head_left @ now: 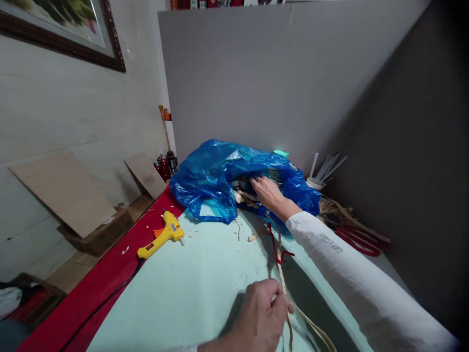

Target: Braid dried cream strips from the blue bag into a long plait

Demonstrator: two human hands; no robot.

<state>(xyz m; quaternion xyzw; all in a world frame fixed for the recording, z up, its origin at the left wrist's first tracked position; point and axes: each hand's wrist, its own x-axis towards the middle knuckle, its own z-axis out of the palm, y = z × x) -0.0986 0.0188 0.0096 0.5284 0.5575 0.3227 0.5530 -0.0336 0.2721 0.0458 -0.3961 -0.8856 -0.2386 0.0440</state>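
Note:
My left hand (262,313), low in the middle, is closed in a pinch on a pale braided cord (281,278) of dried plant fibre. Loose strands trail from the cord below the hand, and a red pipe-cleaner-like tie (279,256) is wound round its upper part. Farther off, my right hand (270,191) reaches into the mouth of a crumpled blue plastic bag (208,166). Its fingers stretch over dried pale strips (244,195) inside; the fingertips are partly hidden, and no held thing shows.
A yellow glue gun (161,237) lies at the left, its black cord running forward. Red-handled scissors (359,239) and dried husks (335,210) are at the right, near a cup of glue sticks (317,183). A grey panel (256,73) stands behind the table.

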